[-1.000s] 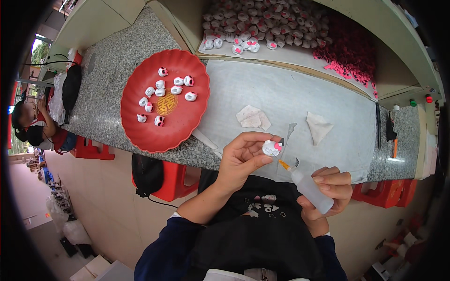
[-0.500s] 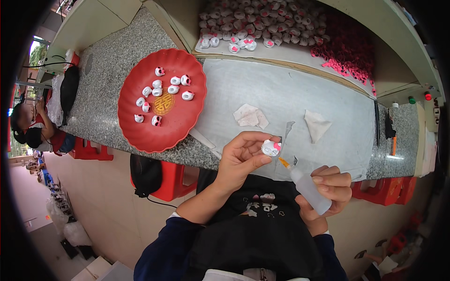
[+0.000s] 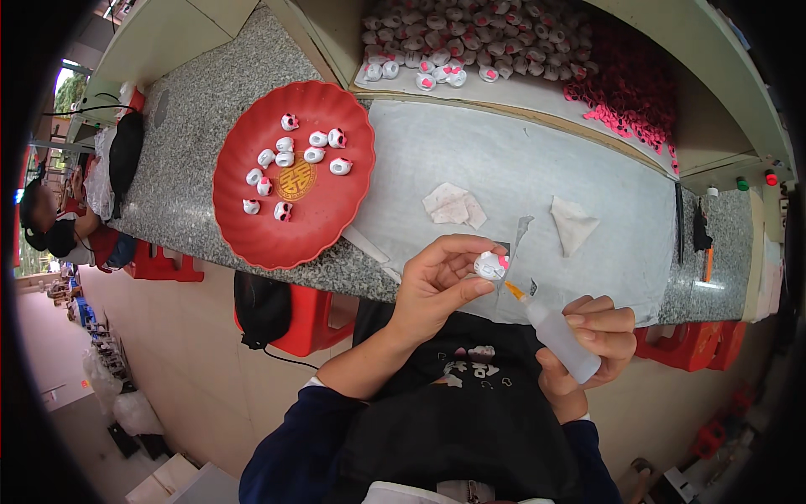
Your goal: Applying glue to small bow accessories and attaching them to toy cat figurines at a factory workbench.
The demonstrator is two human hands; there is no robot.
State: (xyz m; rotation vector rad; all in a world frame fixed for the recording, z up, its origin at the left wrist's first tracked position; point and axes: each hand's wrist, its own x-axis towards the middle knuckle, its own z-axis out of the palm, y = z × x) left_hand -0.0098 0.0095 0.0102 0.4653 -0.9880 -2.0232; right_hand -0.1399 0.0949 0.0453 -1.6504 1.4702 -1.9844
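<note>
A speckled grey desk (image 3: 201, 151) runs across the scene, with a shelf (image 3: 520, 94) along its far side. A white sheet (image 3: 470, 160) covers the middle of the desk. On the shelf lie a heap of white pieces (image 3: 478, 38) and, to its right, a heap of pink pieces (image 3: 630, 92). A red scalloped plate (image 3: 243, 218) sits at the left, carrying a dozen loose white beads (image 3: 340, 166) with pink or dark marks. The left hand (image 3: 437, 290) and right hand (image 3: 596, 344) are at the near edge, the right one wrapped around a translucent squeeze bottle (image 3: 561, 340). Two pale cloths (image 3: 573, 225) lie on the sheet beyond the hands. The left thumb and fingers pinch one white bead with a pink patch (image 3: 490, 265); the bottle's orange tip (image 3: 515, 291) points at it from just beside, on the near right.
</note>
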